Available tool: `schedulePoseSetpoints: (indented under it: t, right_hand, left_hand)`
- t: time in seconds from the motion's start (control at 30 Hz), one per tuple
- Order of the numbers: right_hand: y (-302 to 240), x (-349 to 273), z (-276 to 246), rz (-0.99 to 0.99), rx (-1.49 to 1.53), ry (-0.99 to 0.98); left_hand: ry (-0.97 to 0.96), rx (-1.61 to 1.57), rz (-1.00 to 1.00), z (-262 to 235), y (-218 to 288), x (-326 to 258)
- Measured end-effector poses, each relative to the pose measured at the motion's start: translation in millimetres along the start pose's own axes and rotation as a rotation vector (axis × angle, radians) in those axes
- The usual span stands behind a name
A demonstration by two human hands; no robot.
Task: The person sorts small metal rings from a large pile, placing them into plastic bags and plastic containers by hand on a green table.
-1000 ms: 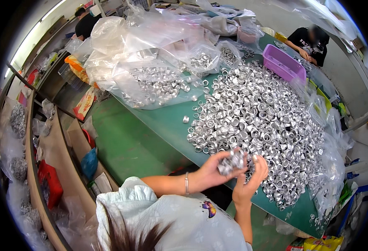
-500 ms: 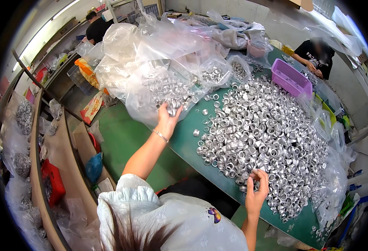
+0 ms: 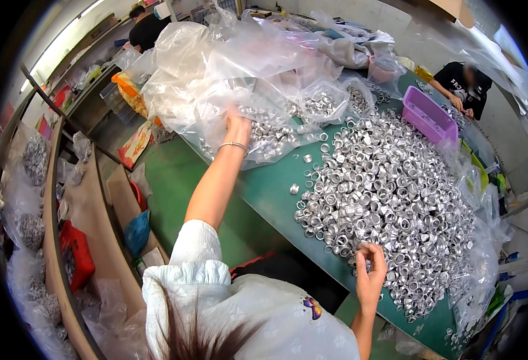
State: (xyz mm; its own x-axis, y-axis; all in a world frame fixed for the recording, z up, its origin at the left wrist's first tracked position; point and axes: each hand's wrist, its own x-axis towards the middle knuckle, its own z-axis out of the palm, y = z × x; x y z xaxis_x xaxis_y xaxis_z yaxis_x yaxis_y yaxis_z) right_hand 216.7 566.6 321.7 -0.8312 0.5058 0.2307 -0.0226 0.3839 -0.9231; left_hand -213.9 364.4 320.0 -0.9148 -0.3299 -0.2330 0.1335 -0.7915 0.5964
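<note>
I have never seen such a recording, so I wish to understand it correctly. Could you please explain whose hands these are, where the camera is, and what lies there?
There is no machine: a person works bare-handed. The camera, worn on the head, looks down; its fisheye lens bends straight edges. On the green table lie a large heap of silver ring-shaped pieces, clear plastic bags and a purple basket. The left hand is at the bags, its fingers blurred; the right hand is at the heap's near edge, fingers curled. What either grip holds, I cannot tell.
</note>
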Motion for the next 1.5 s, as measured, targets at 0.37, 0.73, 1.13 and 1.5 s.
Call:
schedulePoseSetpoints:
  t: [0.37,0.73,1.13,1.5]
  right_hand:
    - [1,-3,10,0.091,0.065,-0.024]
    - [7,-4,8,0.104,0.057,-0.020]
    - [15,-3,11,0.119,0.037,-0.037]
    - [22,-3,12,0.119,0.076,-0.026]
  left_hand:
    - [-0.839,1.849,0.976,-44,-44,-2]
    - [-1.037,2.260,1.122,-27,-48,12]
    - [-1.227,1.947,0.893,-40,-58,32]
    - [-1.406,2.037,0.802,-31,-55,32]
